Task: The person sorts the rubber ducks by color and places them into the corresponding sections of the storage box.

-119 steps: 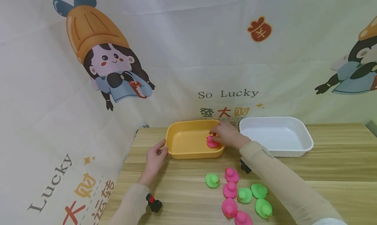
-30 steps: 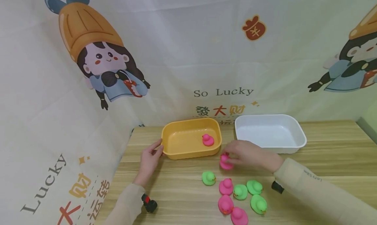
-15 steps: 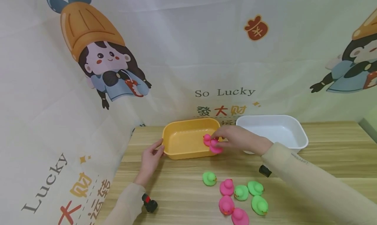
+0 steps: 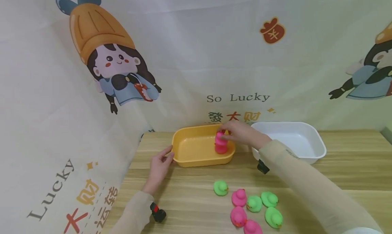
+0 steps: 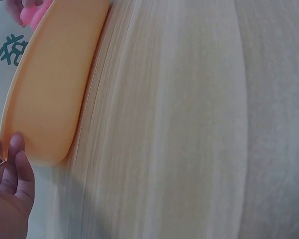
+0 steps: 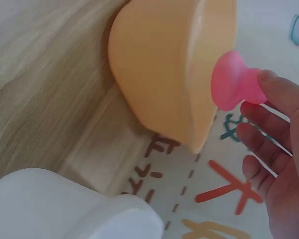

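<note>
My right hand (image 4: 242,133) pinches a pink rubber duck (image 4: 219,138) by its head between thumb and fingertips, above the right end of the yellow tray (image 4: 191,162). Right below it in the head view, a second pink duck (image 4: 221,149) lies on the tray floor. In the right wrist view the held duck (image 6: 231,82) hangs base outward past the tray's rim. At the tray's left end my left hand (image 4: 160,165) pinches the rim; the left wrist view shows fingertips (image 5: 17,142) on the tray wall.
A white tray (image 4: 291,157) stands right of the yellow one, against the printed cloth backdrop (image 4: 183,74). On the wooden table (image 4: 183,200) nearer the person lie several green ducks (image 4: 254,203) and three pink ducks (image 4: 239,197).
My right hand has picked up another pink duck from the table and carried it up and left over the yellow tray, where one pink duck lies. The left hand stays at the rim.
</note>
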The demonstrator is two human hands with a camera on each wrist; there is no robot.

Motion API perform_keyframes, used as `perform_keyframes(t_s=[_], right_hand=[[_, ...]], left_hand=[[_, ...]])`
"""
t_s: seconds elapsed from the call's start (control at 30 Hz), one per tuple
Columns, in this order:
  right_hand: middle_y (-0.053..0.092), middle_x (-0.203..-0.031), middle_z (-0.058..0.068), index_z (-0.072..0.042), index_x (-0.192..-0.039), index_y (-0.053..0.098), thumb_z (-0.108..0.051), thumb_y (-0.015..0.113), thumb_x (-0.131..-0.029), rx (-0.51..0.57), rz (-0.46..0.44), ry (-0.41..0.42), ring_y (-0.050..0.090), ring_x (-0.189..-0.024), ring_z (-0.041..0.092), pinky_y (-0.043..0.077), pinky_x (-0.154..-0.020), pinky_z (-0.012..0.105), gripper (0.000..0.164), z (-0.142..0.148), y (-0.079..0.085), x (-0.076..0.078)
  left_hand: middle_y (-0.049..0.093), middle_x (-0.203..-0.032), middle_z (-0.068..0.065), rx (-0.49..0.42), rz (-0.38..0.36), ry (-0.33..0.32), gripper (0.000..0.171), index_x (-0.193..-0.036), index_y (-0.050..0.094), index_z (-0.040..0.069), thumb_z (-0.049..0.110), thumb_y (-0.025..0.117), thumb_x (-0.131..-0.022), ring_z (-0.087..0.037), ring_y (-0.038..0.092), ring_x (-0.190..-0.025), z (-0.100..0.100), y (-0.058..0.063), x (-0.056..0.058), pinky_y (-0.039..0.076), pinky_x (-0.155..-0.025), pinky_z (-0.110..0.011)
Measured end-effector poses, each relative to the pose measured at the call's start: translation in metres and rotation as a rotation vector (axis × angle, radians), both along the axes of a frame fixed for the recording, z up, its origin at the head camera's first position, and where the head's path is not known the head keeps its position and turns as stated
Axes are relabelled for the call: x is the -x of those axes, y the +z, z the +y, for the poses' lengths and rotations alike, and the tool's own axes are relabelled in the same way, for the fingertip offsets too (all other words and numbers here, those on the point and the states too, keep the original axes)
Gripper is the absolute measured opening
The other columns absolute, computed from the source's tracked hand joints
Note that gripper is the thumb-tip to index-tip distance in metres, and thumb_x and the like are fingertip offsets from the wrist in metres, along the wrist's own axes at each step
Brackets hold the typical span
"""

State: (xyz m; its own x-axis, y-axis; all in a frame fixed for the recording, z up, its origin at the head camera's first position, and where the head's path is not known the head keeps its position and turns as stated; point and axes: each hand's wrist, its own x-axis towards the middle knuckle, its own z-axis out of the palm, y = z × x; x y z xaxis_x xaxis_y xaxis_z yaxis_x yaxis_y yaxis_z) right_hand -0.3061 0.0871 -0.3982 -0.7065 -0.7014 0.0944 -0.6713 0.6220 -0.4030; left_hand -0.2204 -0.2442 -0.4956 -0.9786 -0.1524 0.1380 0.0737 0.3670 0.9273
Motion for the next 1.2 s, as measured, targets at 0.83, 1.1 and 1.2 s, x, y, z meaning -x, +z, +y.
perform_keyframes(t_s=[0.83,1.1,1.2], right_hand=[[0.069,-0.094,0.003,-0.010,-0.101,0.074,-0.022,0.073,-0.099,-0.119,0.174,-0.078,0.062,-0.086,0.023,0.056,-0.082,0.040,0.012,-0.017,-0.042,0.028],[0.075,-0.094,0.001,-0.010,-0.102,0.076,-0.022,0.073,-0.099,-0.123,0.164,-0.076,0.064,-0.087,0.023,0.056,-0.086,0.040,0.013,-0.030,-0.045,0.025],[0.076,-0.097,0.001,-0.010,-0.106,0.077,-0.023,0.074,-0.099,-0.123,0.147,-0.081,0.065,-0.088,0.022,0.055,-0.088,0.040,0.015,-0.036,-0.047,0.023]], left_hand=[[0.073,-0.105,-0.028,0.052,-0.002,0.017,0.036,-0.138,0.061,-0.007,0.001,0.061,-0.103,-0.032,0.073,-0.082,0.004,0.002,-0.001,0.053,-0.068,-0.013],[0.073,-0.105,-0.028,0.045,-0.002,0.018,0.036,-0.139,0.060,-0.008,0.001,0.060,-0.103,-0.036,0.073,-0.085,0.004,0.002,-0.001,0.055,-0.070,-0.015],[0.073,-0.106,-0.028,0.042,-0.007,0.013,0.037,-0.139,0.060,-0.007,0.002,0.061,-0.104,-0.037,0.073,-0.086,0.004,0.003,-0.002,0.055,-0.070,-0.015]])
